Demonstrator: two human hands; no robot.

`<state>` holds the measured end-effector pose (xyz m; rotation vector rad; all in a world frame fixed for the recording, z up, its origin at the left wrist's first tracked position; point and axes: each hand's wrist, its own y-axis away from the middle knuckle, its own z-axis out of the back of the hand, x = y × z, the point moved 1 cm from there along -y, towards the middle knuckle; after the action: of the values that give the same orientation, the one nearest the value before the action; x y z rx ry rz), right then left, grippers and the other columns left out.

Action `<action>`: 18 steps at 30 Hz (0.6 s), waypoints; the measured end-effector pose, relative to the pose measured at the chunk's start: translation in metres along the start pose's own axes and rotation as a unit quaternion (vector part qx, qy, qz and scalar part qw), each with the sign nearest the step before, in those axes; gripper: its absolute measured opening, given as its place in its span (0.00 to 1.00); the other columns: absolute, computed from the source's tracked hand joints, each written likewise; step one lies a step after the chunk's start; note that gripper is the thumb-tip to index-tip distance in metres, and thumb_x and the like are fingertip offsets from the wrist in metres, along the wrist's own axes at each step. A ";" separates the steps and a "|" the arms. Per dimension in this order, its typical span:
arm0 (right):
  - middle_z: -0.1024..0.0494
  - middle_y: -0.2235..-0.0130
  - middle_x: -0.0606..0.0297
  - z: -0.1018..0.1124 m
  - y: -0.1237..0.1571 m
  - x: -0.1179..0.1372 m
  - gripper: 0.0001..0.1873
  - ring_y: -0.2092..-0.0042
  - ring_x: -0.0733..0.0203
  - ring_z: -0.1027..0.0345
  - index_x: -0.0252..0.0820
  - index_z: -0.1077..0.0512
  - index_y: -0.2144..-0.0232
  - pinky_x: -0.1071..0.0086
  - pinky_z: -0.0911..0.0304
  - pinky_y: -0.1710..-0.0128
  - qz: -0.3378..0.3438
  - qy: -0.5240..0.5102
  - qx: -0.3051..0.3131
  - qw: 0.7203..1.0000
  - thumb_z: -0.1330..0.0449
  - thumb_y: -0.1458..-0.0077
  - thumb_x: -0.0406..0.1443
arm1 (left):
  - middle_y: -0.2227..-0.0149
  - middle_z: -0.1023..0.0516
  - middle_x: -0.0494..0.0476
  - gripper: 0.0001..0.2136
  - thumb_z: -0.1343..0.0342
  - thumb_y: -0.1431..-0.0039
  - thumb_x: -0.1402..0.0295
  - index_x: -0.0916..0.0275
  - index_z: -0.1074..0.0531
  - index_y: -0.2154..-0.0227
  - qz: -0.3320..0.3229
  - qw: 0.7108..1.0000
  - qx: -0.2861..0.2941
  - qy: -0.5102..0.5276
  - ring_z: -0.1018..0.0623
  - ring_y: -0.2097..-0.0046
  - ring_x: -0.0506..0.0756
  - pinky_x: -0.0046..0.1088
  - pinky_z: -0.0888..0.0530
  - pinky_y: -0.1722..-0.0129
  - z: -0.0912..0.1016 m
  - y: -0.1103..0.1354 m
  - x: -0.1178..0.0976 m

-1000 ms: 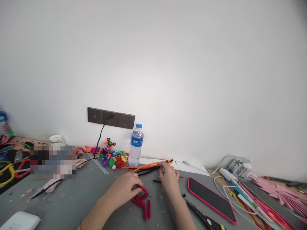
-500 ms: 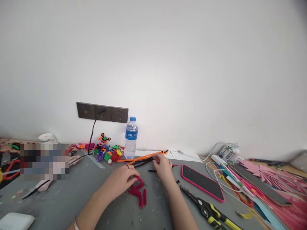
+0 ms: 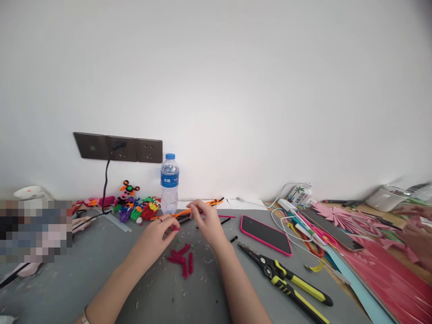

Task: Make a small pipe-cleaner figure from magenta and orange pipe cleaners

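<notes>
My left hand [image 3: 155, 236] rests on the grey table [image 3: 101, 270] with its fingertips pinched on a short red pipe-cleaner piece at the top of a small cluster of red pieces [image 3: 182, 261]. A ring shows on one finger. My right hand [image 3: 205, 221] hovers just right of it, fingers curled in a pinch over the ends of long orange and black pipe cleaners [image 3: 199, 209]. What its fingers hold, if anything, is too small to make out.
A water bottle [image 3: 169, 184] and several pipe-cleaner figures [image 3: 135, 208] stand near the wall sockets [image 3: 118, 147]. A pink-cased phone [image 3: 266, 234] and yellow-handled pliers [image 3: 286, 283] lie right of my hands. Cables, pink paper and another person's hand [image 3: 416, 234] are at far right.
The view has swung to the right, so everything sits further left and the far-right clutter shows. My right hand has drawn in from the long pipe cleaners toward my left hand.
</notes>
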<state>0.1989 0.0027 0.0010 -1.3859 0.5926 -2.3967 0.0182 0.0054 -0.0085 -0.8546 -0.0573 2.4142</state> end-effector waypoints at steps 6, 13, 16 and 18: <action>0.29 0.77 0.69 -0.005 0.002 0.009 0.17 0.73 0.65 0.36 0.41 0.31 0.74 0.74 0.44 0.69 0.020 0.043 0.095 0.994 0.53 0.36 0.38 | 0.63 0.27 0.56 0.09 0.54 0.42 0.69 0.58 0.28 0.71 -0.039 0.991 -0.129 0.017 0.24 0.61 0.56 0.29 0.28 0.62 0.003 -0.003 0.005; 0.28 0.77 0.69 -0.005 0.004 0.006 0.15 0.73 0.64 0.36 0.41 0.28 0.71 0.73 0.43 0.71 -0.005 0.006 0.118 0.993 0.51 0.37 0.38 | 0.64 0.19 0.54 0.10 0.45 0.45 0.62 0.55 0.25 0.60 0.037 0.983 -0.147 0.107 0.21 0.61 0.58 0.31 0.25 0.61 0.006 0.000 0.007; 0.24 0.70 0.66 -0.013 0.005 0.011 0.12 0.68 0.62 0.32 0.41 0.27 0.67 0.71 0.39 0.66 -0.011 -0.072 0.128 0.989 0.48 0.39 0.39 | 0.68 0.20 0.53 0.09 0.43 0.47 0.61 0.58 0.26 0.66 0.073 0.967 -0.137 0.201 0.21 0.64 0.57 0.30 0.24 0.64 0.008 -0.001 0.005; 0.23 0.68 0.65 -0.019 0.006 0.014 0.10 0.66 0.61 0.30 0.41 0.28 0.65 0.70 0.37 0.64 -0.017 -0.117 0.125 0.985 0.46 0.41 0.39 | 0.70 0.21 0.52 0.09 0.43 0.47 0.60 0.60 0.27 0.70 0.086 0.952 -0.135 0.261 0.21 0.66 0.56 0.28 0.25 0.66 0.010 -0.002 0.004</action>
<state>0.1764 -0.0050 0.0001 -1.5434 0.2022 -2.1974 0.0109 0.0105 -0.0023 -1.6621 -0.1155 2.2823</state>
